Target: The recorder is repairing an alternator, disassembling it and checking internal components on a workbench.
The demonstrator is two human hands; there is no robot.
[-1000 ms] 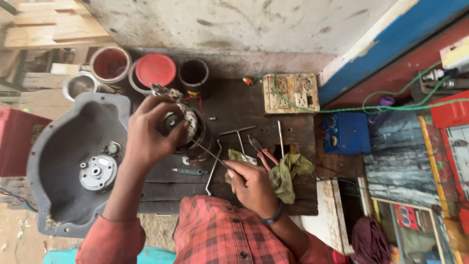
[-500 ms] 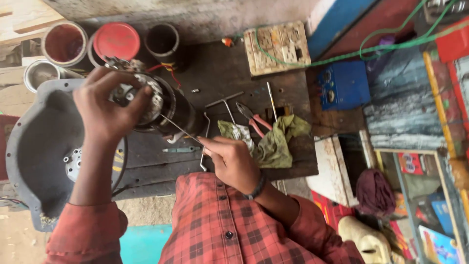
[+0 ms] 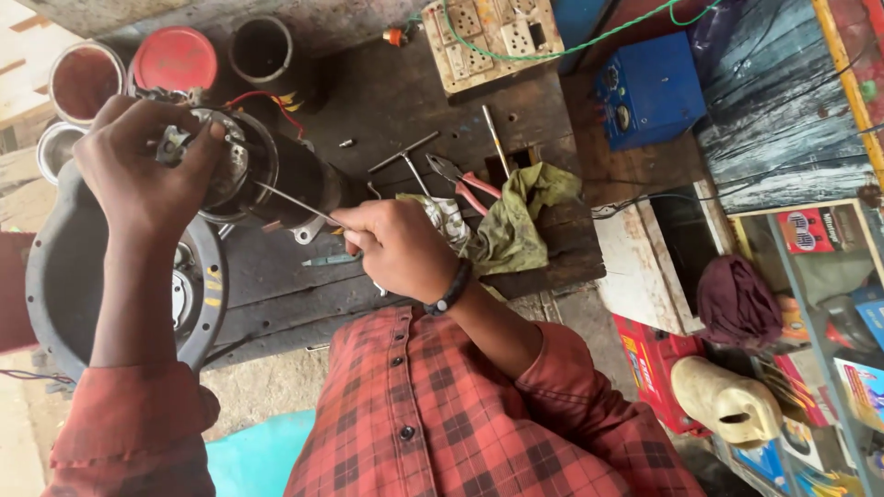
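Dark wooden bench [image 3: 405, 92] carries the motor [image 3: 276, 175]: my left hand [image 3: 138, 175] clamps its end steady while my right hand [image 3: 391, 244] pinches a thin screwdriver [image 3: 290, 201] aimed into it.

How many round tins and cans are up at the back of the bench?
4: an open tin of dark red stuff, a red-lidded tin, an empty dark can, and a silvery one partly hidden behind the left hand. More may be hidden.
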